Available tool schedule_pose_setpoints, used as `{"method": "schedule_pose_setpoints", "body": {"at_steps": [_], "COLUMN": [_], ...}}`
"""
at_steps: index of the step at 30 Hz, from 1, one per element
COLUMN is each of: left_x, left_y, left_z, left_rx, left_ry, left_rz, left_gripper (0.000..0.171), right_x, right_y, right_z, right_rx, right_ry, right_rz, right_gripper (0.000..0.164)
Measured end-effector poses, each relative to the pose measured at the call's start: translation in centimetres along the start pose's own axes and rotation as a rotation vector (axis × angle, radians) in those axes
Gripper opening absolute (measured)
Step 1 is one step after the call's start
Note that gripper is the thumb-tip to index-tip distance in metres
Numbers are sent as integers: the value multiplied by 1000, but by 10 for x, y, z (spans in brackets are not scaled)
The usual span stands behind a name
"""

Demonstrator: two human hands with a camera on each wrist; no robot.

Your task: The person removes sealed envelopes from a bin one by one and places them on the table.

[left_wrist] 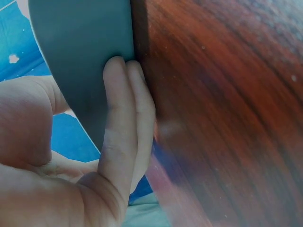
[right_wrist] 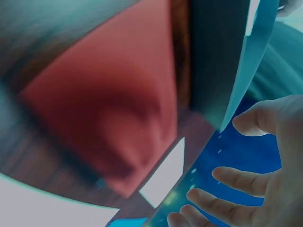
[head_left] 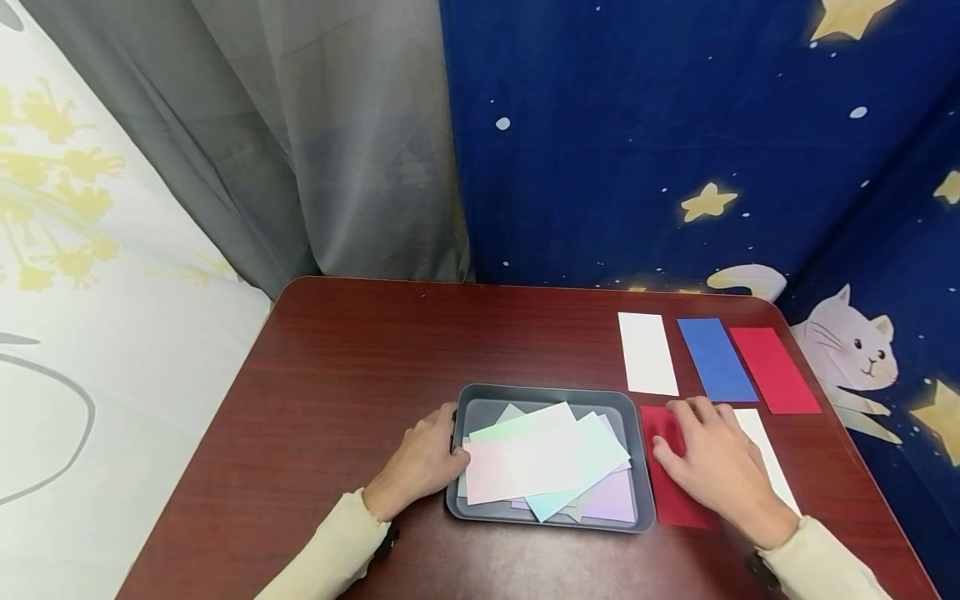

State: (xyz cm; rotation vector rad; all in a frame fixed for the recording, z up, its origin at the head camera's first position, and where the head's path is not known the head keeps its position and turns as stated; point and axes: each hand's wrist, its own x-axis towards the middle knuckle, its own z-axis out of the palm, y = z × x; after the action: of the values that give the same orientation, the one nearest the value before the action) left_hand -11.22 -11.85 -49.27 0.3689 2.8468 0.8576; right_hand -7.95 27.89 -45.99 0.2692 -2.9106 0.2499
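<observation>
A shallow grey tray (head_left: pixel 555 527) sits near the table's front, holding a loose, overlapping pile of pale pink, green, aqua and lilac paper cards (head_left: pixel 525 467). My left hand (head_left: pixel 423 454) grips the tray's left side, thumb at the rim. In the left wrist view, the fingers (left_wrist: pixel 120 118) press flat along the tray's outer wall (left_wrist: pixel 85 52). Right of the tray lies a red card (head_left: pixel 678 504), partly hidden under my right hand (head_left: pixel 712 454). That hand hovers above it with fingers apart and nothing held; the right wrist view shows its shadow on the red card (right_wrist: pixel 137 61).
Beyond my right hand, a white card (head_left: pixel 648 354), a blue card (head_left: pixel 717 360) and another red card (head_left: pixel 776 369) lie in a row. A second white card (head_left: pixel 768 458) is partly covered by the hand. Curtains (head_left: pixel 375 150) hang behind the brown table (head_left: pixel 360 350).
</observation>
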Motion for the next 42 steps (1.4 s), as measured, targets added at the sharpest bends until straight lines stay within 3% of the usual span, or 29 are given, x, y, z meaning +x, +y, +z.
{"method": "schedule_pose_setpoints", "body": {"at_steps": [14,21,28,36,42], "left_x": [0,0,-2,-2,-3], "left_y": [1,2,3,5,5], "left_z": [-1,-1,-2,-4,-5], "left_rx": [-8,2,-7,-8,-8], "left_ry": [-7,-7,-8,-12,-19], "left_rz": [2,-2,-8,-5,-7], "left_gripper": [59,59,60,60,60], "right_x": [32,43,49,50,47], "right_y": [-60,-82,-107,-129,-136], "right_z": [16,25,32,38,45], "right_rx": [35,73,39,44,-1], "right_ry": [7,-18,-124,-289,-330], "right_rz": [-162,-316,-419,-557,-603], "right_gripper": [51,45,49,66,69]}}
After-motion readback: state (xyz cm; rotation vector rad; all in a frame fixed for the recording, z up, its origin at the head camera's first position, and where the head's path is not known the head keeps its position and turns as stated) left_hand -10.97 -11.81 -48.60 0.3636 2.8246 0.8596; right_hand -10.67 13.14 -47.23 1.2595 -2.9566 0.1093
